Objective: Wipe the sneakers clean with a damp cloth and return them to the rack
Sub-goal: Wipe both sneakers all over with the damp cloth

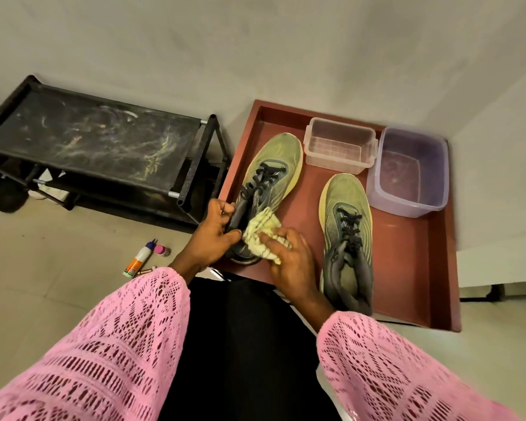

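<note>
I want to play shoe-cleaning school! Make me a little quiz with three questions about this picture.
1. True or false: both sneakers sit in the red tray.
2. Which hand presses the cloth on the left sneaker?
A. left hand
B. right hand
3. Fill in: on its top shelf, the shoe rack holds ___ sneakers.

Key: 1 true, the right sneaker is in it too. 2 B; the left hand grips the sneaker's heel. 3 no.
</note>
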